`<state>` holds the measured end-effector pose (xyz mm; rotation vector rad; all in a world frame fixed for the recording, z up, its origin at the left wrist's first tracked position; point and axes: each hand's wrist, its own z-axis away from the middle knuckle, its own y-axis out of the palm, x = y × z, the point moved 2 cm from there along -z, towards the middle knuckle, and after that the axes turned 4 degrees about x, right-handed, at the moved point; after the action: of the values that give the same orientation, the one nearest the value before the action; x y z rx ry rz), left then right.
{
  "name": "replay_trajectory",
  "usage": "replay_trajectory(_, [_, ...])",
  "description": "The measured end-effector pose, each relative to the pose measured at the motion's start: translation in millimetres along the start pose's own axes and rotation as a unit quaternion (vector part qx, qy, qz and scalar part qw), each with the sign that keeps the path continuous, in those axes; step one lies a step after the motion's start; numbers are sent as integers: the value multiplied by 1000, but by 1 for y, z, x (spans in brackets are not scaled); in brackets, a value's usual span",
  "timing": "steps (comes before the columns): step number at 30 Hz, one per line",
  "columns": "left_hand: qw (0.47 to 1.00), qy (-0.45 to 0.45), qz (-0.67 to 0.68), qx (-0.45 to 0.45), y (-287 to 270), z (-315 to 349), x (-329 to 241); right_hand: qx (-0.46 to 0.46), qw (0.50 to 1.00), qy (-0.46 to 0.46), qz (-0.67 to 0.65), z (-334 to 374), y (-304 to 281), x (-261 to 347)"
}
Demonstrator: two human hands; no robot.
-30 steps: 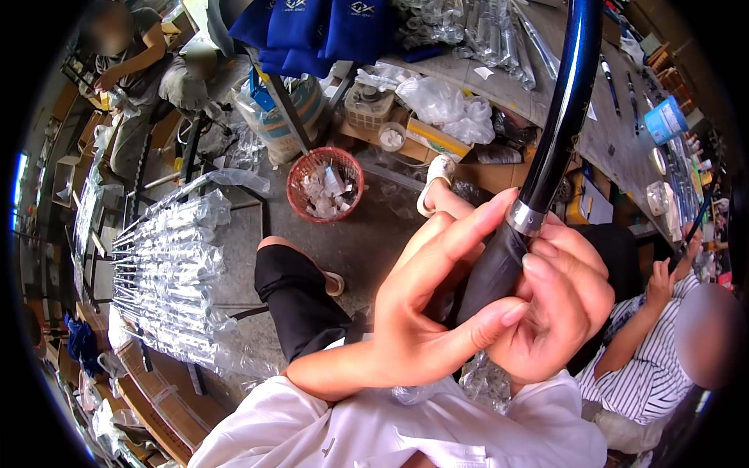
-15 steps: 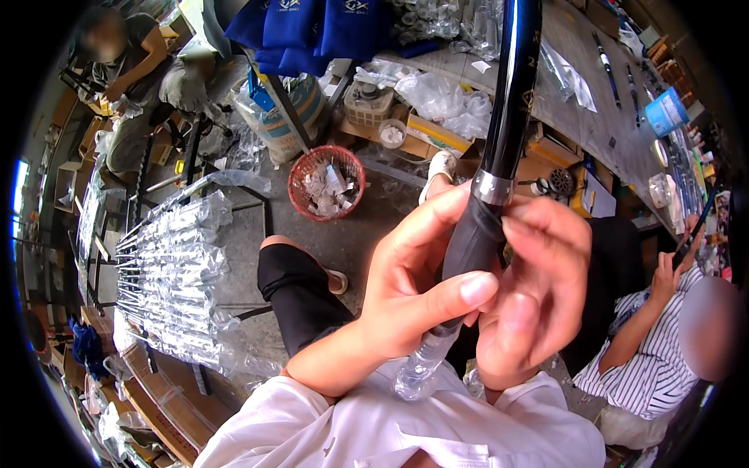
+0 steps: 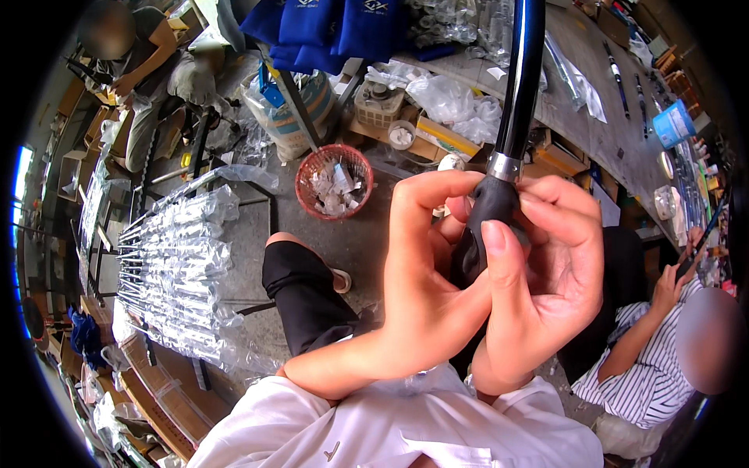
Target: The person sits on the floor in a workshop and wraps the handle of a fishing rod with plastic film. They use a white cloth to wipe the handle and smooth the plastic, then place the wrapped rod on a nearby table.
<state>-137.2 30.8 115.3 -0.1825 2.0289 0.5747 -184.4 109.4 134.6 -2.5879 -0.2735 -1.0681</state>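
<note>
A glossy black and dark blue fishing rod stands nearly upright before me, with a silver ring just above its black rubbery grip. My left hand is closed around the grip from the left, its index finger just below the ring. From the right, my right hand pinches the same grip, its thumb lying across the front and its fingertips beside the ring. The two hands touch below the grip, hiding the rod's lower end. A bit of clear plastic shows beneath my wrists.
Plastic-wrapped rods lie on a rack at the left. A red basket of scraps stands on the floor. Beyond is a workbench with rods and a blue tub. Blue cloth bags hang at the top. A co-worker's striped sleeve is at the right.
My right thumb has come across the front of the grip, and my left thumb has dropped behind it. The hands are closer together. The clear plastic tube below is now mostly hidden.
</note>
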Motion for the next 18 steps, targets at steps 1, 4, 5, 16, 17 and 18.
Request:
replay_trajectory(1, [1000, 2, -7, 1, 1, -1, 1, 1, 1000, 11, -22, -1, 1, -1])
replay_trajectory(4, [998, 18, 52, 10, 5, 2, 2, 17, 993, 52, -102, -8, 2, -2])
replay_trajectory(5, [998, 14, 55, 17, 4, 2, 4, 37, 993, 46, -100, -10, 0, -4])
replay_trajectory(16, [996, 80, -47, 7, 5, 3, 1, 1, 992, 44, -119, -2, 4, 11])
replay_trajectory(17, [995, 76, -65, 7, 4, 5, 0, -5, 990, 51, -129, -1, 4, 12])
replay_trajectory(18, [994, 74, -78, 10, 4, 6, -1, -12, 989, 58, -139, 1, 4, 13])
